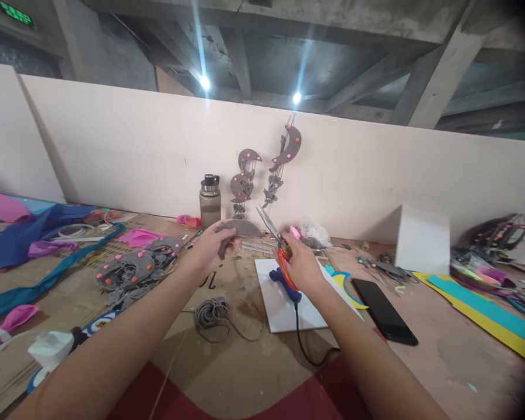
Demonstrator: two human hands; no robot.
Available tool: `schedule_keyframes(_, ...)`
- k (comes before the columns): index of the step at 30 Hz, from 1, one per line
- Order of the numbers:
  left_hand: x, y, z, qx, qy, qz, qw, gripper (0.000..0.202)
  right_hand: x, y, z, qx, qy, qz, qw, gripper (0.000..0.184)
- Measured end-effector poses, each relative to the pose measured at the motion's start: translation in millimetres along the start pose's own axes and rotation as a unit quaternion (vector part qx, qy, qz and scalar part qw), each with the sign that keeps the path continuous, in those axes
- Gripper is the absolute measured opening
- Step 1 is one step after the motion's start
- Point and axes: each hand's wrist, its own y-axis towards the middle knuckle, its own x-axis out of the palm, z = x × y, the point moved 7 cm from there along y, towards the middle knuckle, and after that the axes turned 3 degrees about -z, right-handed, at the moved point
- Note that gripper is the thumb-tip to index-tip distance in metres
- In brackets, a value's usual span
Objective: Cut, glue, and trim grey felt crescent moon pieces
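My left hand (pixel 214 248) is closed on a grey crescent-shaped felt piece (pixel 244 227), held up over the table with its curved edge upward. My right hand (pixel 301 262) grips scissors (pixel 284 265) by their orange handles. The scissor blades point up and left, apart from each other, close to the right tip of the felt piece. Below the right hand lies a blue glue gun (pixel 287 284) on a white board (pixel 273 315), its black cord running toward me. A loose bundle of grey cord (pixel 212 312) rests on the cardboard between my forearms.
Grey crescent hangings with pink and orange dots (pixel 289 146) hang on the white partition (pixel 126 134). A water bottle (pixel 210 201) stands before it. On the right are a black phone (pixel 385 312) and coloured sheets (pixel 485 309); on the left, a dotted grey piece (pixel 133 268) and a white plug (pixel 50 350).
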Motion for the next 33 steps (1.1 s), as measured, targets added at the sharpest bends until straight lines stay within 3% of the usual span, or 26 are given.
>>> schedule_keyframes(6,1.3,0,8,-0.036,0.035,-0.046,0.998,0.028,-3,1,-7,-0.048,-0.025,-0.019,0.998,0.047)
schedule_keyframes(19,11.6,-7,8,-0.076,0.094,-0.107,0.987,0.042,-3,-3,-15,-0.053,-0.084,0.011,0.995,0.047)
schedule_keyframes(33,19.6,-13,12,-0.087,0.108,-0.115,0.984,0.047,-4,-4,-13,-0.05,-0.094,0.034,0.994,0.044)
